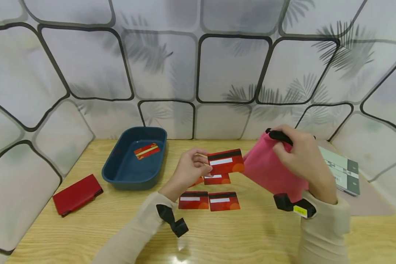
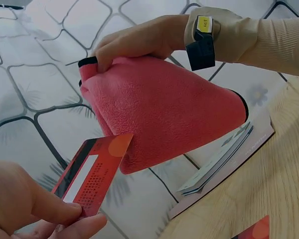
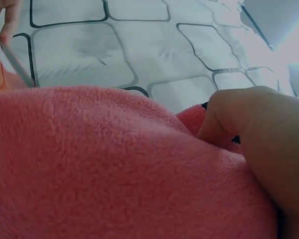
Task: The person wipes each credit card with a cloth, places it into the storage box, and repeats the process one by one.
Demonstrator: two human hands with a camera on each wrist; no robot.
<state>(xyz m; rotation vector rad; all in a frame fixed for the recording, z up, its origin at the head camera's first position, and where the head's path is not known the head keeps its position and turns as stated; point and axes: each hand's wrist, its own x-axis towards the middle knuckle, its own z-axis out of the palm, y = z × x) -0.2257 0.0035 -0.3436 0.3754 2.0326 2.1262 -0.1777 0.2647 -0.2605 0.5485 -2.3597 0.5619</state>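
Between thumb and fingers my left hand (image 1: 192, 165) pinches a red card (image 1: 226, 161) by its left end, its dark stripe and white strip facing me. My right hand (image 1: 298, 154) grips a pink cloth (image 1: 274, 165) with black edging by its top, and the cloth hangs down in folds. In the left wrist view the card's (image 2: 97, 167) far end meets or overlaps the cloth's (image 2: 164, 114) lower corner; whether they touch I cannot tell. Several more red cards (image 1: 224, 201) lie on the table below the left hand, one partly hidden by it.
A blue tray (image 1: 125, 185) holding a red and gold card (image 1: 146, 150) stands at the back left. Left of it lies a red wallet-like case (image 1: 77, 194). At the right, a green and white notebook (image 1: 343, 172) rests on a pale mat (image 1: 373, 205). A patterned wall rises behind the wooden table (image 1: 250, 238).
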